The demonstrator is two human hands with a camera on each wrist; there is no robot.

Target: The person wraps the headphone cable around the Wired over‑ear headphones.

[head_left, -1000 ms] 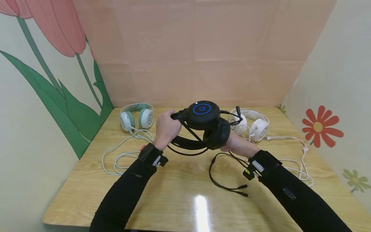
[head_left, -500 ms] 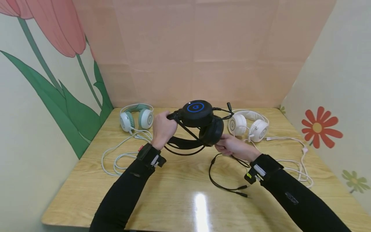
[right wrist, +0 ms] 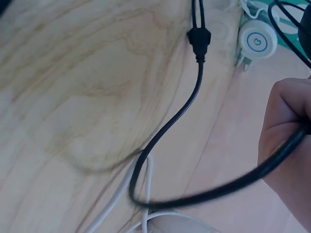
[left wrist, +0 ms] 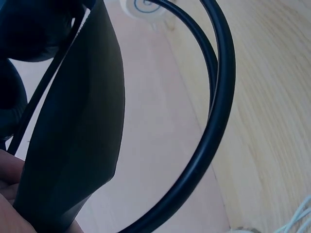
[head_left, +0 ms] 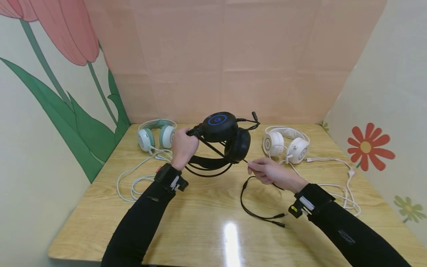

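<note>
My left hand (head_left: 184, 147) grips a black over-ear headset (head_left: 218, 126) by its headband, holding it above the table. The ear cup facing up bears a blue ring, and a microphone boom sticks out to the right. In the left wrist view the padded headband (left wrist: 82, 126) and two thin outer bows (left wrist: 223, 73) show close up. To the right, my right hand (head_left: 271, 173) pinches the headset's black cable (head_left: 245, 161) just below the lower ear cup. The cable's split end (head_left: 258, 217), with two plugs, lies on the table; in the right wrist view the splitter (right wrist: 199, 41) shows.
White-and-green headphones (head_left: 156, 137) stand at the back left, their pale cable (head_left: 133, 191) looped on the wooden table (head_left: 186, 230). White headphones (head_left: 285, 144) stand at the back right with a white cable (head_left: 350, 185). A pink backdrop (head_left: 220, 63) and painted walls enclose the table.
The headset has shifted left in my left hand. My right hand has come away from the lower ear cup and slid along the cable, so a short length shows between them.
</note>
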